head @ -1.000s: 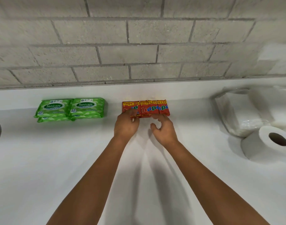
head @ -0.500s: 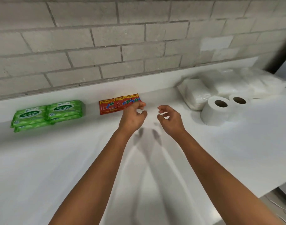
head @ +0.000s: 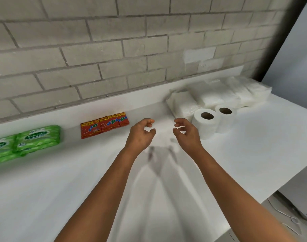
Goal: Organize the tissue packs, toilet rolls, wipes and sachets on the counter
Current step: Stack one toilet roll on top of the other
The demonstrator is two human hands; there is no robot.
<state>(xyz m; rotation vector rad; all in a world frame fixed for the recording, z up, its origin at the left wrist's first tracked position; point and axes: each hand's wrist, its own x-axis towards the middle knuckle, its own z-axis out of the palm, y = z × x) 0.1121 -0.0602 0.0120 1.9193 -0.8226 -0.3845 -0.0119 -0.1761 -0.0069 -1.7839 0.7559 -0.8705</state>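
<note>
Both hands, left (head: 140,135) and right (head: 187,135), hover loosely curled, empty.

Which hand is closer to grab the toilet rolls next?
The right hand. It hovers open beside the toilet rolls, while the left hand sits farther off, nearer the red sachets.

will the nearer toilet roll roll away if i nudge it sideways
Probably not: the nearer toilet roll stands on its flat end, core hole up, so it would likely slide or tip. It looks light, and the second roll beside it may get bumped.
</note>
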